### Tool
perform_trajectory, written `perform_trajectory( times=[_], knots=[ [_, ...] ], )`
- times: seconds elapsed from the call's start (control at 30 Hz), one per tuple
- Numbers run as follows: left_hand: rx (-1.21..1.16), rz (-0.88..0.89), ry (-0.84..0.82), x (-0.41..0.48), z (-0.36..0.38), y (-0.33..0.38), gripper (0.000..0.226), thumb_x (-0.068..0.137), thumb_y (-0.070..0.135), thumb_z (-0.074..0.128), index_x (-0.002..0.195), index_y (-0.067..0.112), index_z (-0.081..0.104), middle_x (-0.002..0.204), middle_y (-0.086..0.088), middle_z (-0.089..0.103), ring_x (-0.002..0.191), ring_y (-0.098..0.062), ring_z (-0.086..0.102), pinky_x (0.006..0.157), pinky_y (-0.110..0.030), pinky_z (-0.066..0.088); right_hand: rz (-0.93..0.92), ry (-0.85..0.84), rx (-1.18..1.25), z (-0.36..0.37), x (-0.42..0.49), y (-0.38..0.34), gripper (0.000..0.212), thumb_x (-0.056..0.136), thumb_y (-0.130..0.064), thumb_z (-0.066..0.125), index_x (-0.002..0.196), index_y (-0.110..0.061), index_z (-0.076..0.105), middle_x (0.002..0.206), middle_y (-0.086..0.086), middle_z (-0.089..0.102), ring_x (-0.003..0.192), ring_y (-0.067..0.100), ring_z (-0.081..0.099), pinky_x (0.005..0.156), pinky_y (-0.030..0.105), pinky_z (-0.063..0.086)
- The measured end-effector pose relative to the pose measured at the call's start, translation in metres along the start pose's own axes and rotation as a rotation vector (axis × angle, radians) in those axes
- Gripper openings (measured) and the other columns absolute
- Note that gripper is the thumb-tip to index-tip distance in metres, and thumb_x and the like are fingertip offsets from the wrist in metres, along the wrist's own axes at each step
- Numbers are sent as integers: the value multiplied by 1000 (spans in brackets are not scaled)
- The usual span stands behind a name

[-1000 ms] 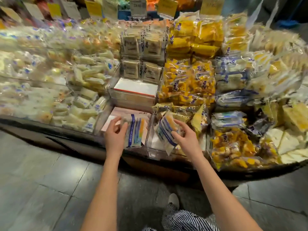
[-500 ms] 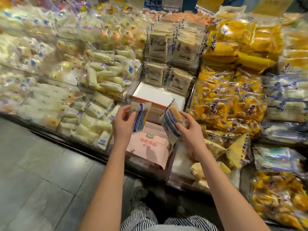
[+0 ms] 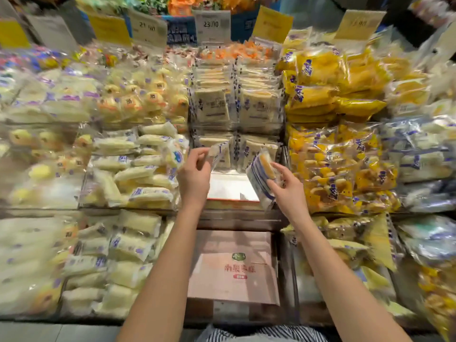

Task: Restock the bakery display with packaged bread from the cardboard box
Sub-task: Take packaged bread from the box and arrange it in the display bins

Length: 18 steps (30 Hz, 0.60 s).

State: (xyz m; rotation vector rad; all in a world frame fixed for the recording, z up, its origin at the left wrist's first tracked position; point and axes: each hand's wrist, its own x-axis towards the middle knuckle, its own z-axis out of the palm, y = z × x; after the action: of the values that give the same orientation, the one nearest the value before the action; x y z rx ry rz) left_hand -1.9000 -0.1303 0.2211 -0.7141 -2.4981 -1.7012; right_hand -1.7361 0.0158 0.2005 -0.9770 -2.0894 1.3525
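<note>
My left hand [image 3: 195, 175] pinches a thin clear bread packet [image 3: 219, 153] by its edge, held upright over the middle bin. My right hand [image 3: 287, 191] grips a second bread packet [image 3: 261, 177] with blue stripes and a yellow bun inside, tilted beside the first. Both packets hang above a clear display bin [image 3: 232, 187] with a white bottom. Behind it stand rows of flat square bread packets [image 3: 237, 107]. A pinkish cardboard box [image 3: 234, 270] with red print lies in the lower tier below my arms.
Pale bun packets [image 3: 133, 169] fill the bins on the left. Yellow cake packets [image 3: 340, 164] pile up on the right. Price cards [image 3: 212, 25] stand along the back. The grey floor [image 3: 49, 332] shows at the bottom left.
Both hands have lifted their packets from the lower tier up and forward to the middle bin. The view has shifted so the display is now seen head-on.
</note>
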Motion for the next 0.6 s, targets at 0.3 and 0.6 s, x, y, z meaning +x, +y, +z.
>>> perform_trajectory(
  times=[0.3, 0.6],
  knots=[
    [146, 386, -45, 46, 38, -31, 24, 85, -4, 56, 105, 0, 69, 107, -15, 72, 100, -28, 69, 89, -40, 57, -357, 101, -301, 21, 72, -16, 58, 81, 17, 55, 129, -13, 62, 128, 4, 65, 116, 19, 60, 94, 29, 50],
    [338, 254, -530, 23, 74, -101, 26, 82, 8, 75, 108, 10, 72, 150, -14, 44, 144, -34, 32, 115, -61, 26, -521, -146, -797, 54, 80, 60, 56, 72, 7, 73, 123, -15, 67, 144, 18, 50, 138, 40, 40, 114, 55, 28]
  ],
)
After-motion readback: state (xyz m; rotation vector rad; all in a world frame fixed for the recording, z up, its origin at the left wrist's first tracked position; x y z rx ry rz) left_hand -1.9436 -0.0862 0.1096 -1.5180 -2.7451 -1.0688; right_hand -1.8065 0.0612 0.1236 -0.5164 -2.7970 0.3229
